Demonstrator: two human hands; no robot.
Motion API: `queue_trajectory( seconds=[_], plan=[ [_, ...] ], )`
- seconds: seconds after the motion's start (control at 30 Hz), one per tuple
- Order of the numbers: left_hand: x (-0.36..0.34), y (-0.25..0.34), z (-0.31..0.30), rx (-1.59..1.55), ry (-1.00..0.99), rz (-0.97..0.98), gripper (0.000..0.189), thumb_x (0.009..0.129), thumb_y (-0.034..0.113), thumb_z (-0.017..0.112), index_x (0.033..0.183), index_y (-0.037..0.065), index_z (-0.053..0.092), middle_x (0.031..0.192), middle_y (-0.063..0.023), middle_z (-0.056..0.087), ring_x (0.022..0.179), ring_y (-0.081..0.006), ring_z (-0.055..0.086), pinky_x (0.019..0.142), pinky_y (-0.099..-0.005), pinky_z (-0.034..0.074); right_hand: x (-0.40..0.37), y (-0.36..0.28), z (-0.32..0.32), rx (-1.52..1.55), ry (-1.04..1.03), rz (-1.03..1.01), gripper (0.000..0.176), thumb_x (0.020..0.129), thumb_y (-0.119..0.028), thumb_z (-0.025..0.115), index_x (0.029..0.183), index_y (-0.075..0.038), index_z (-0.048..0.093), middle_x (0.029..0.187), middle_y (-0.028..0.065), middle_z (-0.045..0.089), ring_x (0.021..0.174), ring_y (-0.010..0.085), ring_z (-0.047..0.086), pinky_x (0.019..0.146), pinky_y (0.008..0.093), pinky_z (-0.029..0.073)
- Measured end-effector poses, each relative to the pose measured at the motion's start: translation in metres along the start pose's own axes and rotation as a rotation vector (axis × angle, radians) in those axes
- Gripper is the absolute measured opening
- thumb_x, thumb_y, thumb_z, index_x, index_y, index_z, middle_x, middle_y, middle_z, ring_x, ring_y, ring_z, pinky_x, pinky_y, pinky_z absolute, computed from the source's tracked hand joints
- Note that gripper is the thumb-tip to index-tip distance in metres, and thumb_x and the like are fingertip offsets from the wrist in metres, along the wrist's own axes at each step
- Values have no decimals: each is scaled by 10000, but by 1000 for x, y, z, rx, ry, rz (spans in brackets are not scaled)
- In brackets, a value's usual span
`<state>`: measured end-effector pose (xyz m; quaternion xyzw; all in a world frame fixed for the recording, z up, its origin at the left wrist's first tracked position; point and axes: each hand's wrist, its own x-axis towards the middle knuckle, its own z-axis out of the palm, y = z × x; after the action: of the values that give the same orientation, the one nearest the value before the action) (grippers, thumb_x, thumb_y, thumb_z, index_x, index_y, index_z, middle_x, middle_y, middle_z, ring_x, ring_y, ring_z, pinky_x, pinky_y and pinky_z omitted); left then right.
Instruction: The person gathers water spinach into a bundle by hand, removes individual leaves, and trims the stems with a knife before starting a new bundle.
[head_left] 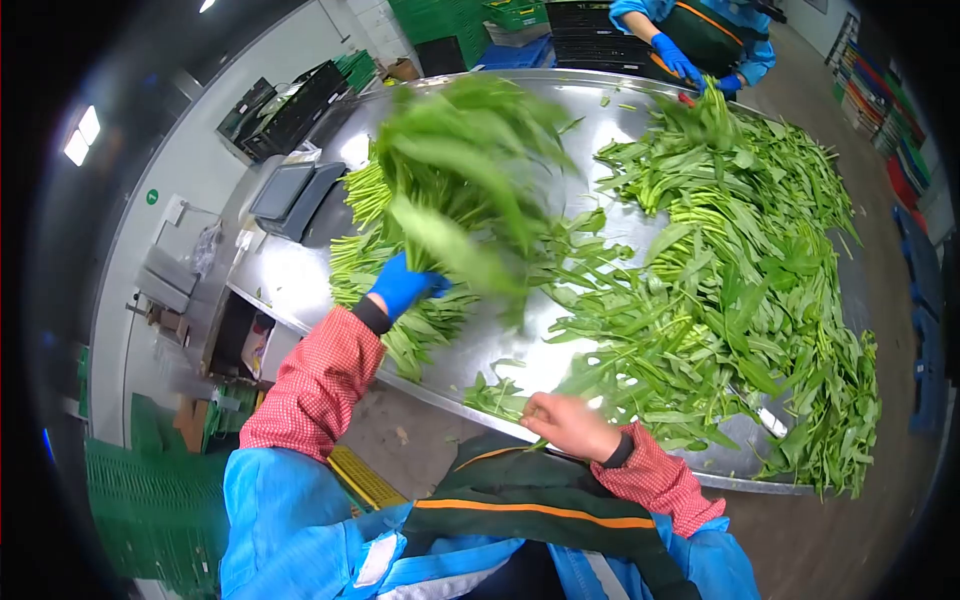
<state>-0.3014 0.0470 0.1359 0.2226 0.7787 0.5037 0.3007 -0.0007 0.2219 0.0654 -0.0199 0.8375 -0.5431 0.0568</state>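
Observation:
My left hand point(403, 285), in a blue glove, is closed round the stems of a bunch of leafy greens point(460, 160), its leaves blurred by motion. Bundles of greens point(365, 262) with pale stems lie beneath it on the metal table point(290, 275). My bare right hand point(572, 425) is over the table's near edge, fingers curled in near a thin green stem; whether it grips that is unclear. A large pile of loose greens point(740, 260) covers the right side. A white-handled tool point(771, 422) lies among the leaves there.
A grey scale point(290, 200) sits at the table's left, with black crates point(295, 110) behind. Across the table at the back right, a co-worker's blue-gloved hands point(678, 58) hold greens. Green crates point(150, 500) are at the lower left.

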Motion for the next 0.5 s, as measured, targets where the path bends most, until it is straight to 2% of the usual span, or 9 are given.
queue_trajectory(
  seconds=[0.07,0.13,0.2,0.27,0.33,0.37,0.43,0.47,0.5],
  plan=[
    [-7,35,17,-291,-154,-72,252,836,67,616,1064,-35,580,882,-156,671,736,-207,647,640,-314,525,12,-44,-10,5,0,-111,276,859,-304,641,973,-55,602,702,87,575,623,227,574,573,343,445],
    [-4,53,19,-324,-371,-92,260,838,73,621,1069,-41,589,891,-152,666,748,-195,650,684,-295,538,29,-78,-19,-2,38,-261,339,823,-349,684,998,-68,610,746,77,583,637,222,576,566,342,447],
    [-10,66,20,-350,-421,-215,285,846,125,626,1065,-57,601,893,-171,672,748,-209,653,717,-313,528,48,-124,-35,-195,192,-469,471,762,-401,726,1089,-89,595,865,88,593,756,242,597,662,368,476],
    [-5,55,15,-239,-632,-163,349,866,181,610,1164,3,577,999,-168,666,870,-241,649,829,-385,513,73,-160,-48,-412,270,-605,611,703,-435,760,1179,-107,562,980,106,586,892,271,592,779,415,474],
    [8,38,-8,510,-895,698,369,842,181,641,1175,34,582,1025,-129,665,888,-255,644,788,-382,514,104,-184,-51,-640,254,-681,754,647,-450,785,1268,-122,512,1090,130,563,1046,310,562,917,483,441],
    [5,25,-12,387,-922,540,390,848,183,642,1203,42,564,1067,-125,653,919,-243,636,807,-383,509,118,-185,-49,-707,138,-589,855,622,-459,785,1336,-129,451,1189,150,520,1173,346,491,1034,561,320],
    [-16,35,-13,117,-921,230,436,859,187,644,1260,59,529,1152,-117,630,981,-219,620,846,-386,500,146,-178,-48,-806,97,-493,938,571,-483,801,1357,-126,432,1169,172,519,1186,344,475,1048,549,303],
    [-21,44,-32,236,-1081,-363,488,880,192,634,1329,77,482,1218,-116,602,1026,-200,605,863,-374,494,158,-173,-47,-830,74,-453,970,556,-490,807,1368,-125,420,1158,180,516,1190,344,467,1055,548,291],
    [-21,30,-44,97,-1100,-333,470,874,162,643,1308,59,496,1173,-112,620,987,-194,616,836,-356,505,167,-175,-49,-795,-26,-432,1014,540,-488,818,1377,-99,401,1129,189,510,1174,346,465,1054,545,290]
  ],
)
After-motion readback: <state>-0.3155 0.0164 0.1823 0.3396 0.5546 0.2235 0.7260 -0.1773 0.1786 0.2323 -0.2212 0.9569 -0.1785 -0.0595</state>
